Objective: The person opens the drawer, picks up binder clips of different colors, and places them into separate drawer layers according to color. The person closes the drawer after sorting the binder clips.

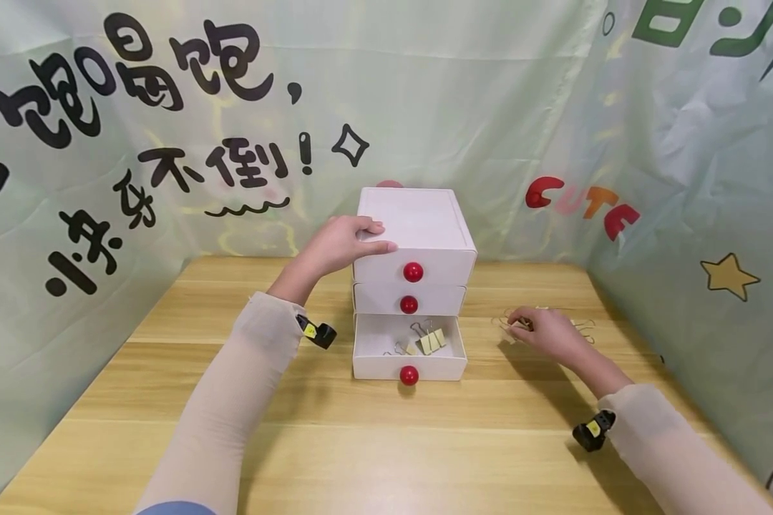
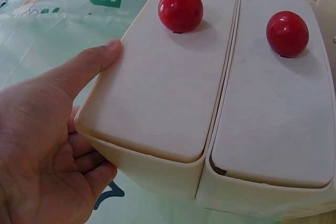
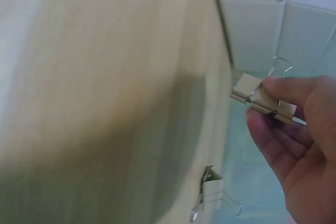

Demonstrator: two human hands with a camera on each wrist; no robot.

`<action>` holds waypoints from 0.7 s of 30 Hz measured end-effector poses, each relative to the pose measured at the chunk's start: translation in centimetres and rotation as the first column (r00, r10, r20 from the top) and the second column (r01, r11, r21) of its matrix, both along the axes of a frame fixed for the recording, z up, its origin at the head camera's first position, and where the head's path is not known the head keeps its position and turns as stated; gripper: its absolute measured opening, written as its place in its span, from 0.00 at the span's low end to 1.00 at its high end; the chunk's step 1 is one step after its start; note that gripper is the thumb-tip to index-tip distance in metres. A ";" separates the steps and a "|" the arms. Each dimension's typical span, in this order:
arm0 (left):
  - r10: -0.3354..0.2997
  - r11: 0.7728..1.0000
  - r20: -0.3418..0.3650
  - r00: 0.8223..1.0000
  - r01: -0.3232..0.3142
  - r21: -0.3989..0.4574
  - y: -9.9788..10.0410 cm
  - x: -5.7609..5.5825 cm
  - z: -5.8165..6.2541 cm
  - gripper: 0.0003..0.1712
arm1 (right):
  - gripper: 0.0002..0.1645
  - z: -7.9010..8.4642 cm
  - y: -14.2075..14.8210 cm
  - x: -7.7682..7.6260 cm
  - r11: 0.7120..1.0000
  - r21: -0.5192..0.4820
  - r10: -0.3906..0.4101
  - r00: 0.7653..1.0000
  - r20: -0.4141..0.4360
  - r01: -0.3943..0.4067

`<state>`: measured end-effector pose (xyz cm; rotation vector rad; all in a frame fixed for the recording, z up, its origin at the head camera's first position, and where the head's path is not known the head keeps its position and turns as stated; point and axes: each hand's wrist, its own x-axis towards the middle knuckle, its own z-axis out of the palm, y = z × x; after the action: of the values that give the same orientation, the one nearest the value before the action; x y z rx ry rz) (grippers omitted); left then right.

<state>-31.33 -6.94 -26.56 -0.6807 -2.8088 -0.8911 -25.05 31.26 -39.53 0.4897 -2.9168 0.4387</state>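
Observation:
A white desktop drawer unit [image 1: 419,218] with red round knobs stands mid-table, its bottom drawer [image 1: 376,368] pulled out. Inside that drawer lie pale-yellow binder clips [image 1: 432,342] with wire handles. My left hand [image 1: 338,247] grips the unit's upper left edge; in the left wrist view its thumb [image 2: 100,56] lies along the front edge and the other fingers bend against the adjoining face. To the right of the unit, my right hand [image 1: 547,335] pinches a binder clip [image 3: 248,85] between thumb and fingers, low over the table.
Beside the right hand, more binder clips [image 1: 582,327] lie on the wooden table [image 1: 412,443]; one clip [image 3: 212,191] shows in the right wrist view. Printed cloth [image 1: 438,114] hangs behind and along both sides. The upper two drawers are closed.

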 end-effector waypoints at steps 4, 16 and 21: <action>0.000 1.000 0.005 1.000 0.000 0.000 0.0 -0.1 -0.1 0.43 | 0.11 0.6 -0.5 0.2 0.999 -0.044 0.018 0.999 0.050 -0.016; -0.009 1.000 -0.007 1.000 0.009 0.000 0.0 -0.1 -0.1 0.43 | 0.13 2.6 -2.3 1.1 0.987 -0.146 0.087 0.986 0.139 -0.066; -0.001 1.000 -0.008 1.000 0.001 0.003 0.0 -0.2 -0.1 0.43 | 0.13 3.4 -3.4 1.5 0.979 -0.189 0.108 0.984 0.145 -0.080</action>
<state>-31.48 -6.99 -26.68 -0.6832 -2.8001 -0.8904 -23.57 27.88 -36.17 0.5929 -2.9676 0.7832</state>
